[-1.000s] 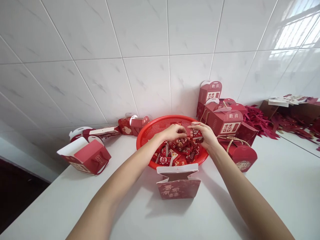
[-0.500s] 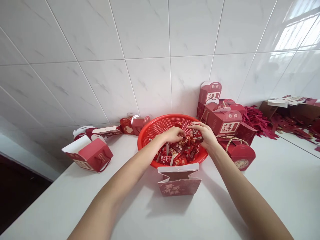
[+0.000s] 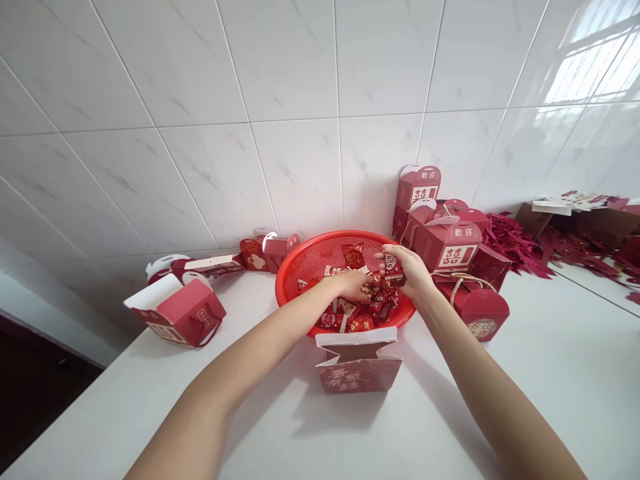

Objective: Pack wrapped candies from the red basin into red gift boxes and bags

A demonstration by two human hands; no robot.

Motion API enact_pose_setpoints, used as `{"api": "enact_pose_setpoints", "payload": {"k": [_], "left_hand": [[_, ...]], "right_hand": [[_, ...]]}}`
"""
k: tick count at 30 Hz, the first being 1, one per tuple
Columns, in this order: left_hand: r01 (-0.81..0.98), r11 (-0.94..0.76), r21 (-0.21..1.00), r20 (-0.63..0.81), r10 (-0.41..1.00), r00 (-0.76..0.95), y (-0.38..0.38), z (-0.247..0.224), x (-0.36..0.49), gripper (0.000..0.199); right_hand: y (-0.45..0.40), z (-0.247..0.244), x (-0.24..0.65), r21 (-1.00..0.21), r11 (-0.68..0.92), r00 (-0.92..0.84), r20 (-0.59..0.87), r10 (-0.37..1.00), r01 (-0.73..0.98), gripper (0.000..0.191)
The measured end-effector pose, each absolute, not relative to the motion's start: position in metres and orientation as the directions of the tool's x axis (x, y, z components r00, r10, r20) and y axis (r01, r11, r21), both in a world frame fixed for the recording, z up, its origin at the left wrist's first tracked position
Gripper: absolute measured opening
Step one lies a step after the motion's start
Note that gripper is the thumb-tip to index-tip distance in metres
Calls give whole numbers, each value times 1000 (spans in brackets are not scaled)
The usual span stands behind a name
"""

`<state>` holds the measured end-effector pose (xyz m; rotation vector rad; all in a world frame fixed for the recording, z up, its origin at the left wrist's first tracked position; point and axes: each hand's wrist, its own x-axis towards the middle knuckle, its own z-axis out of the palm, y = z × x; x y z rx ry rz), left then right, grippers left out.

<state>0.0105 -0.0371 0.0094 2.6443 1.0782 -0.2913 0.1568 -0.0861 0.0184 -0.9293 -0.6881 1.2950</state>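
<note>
A red plastic basket [image 3: 289, 272] full of small red wrapped packets [image 3: 361, 323] stands against the wall side of the white table. My left hand [image 3: 356, 287] is down among the packets, its fingers curled and partly hidden by them. At the basket's right side my right hand [image 3: 411, 272] holds red packets [image 3: 393, 270] against its fingers. In front of the basket, an open red gift box [image 3: 359, 375] stands upright with its white-edged mouth facing up; neither hand touches it.
An open red box [image 3: 187, 310] stands at the left, with flattened boxes [image 3: 217, 265] behind. Closed boxes [image 3: 453, 247] are stacked right of the basket, beside dark red shredded paper [image 3: 517, 243]. A tiled wall [image 3: 300, 167] runs along the back.
My left hand has moved slightly right and down, deeper into the packets. A red packet near the back of the basket shows more fully. My right hand has barely moved.
</note>
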Motion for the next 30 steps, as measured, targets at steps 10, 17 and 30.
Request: {"api": "enact_pose_setpoints", "payload": {"k": [10,17,30], "left_hand": [[611,-677,410,-291,538,791,-31,4,7,36],[482,-493,724,-101,616,781,-29,13,8,15],[29,-174,984,97,676,731,-23,5,19,54]], "right_hand": [[-82,14,158,-861,50,163,-39,986,-506,16],[-77,10,160,-862,88,191,-11,981,-499,18],[-82,13,157,-862,105,85,72,994,-495,26]]}}
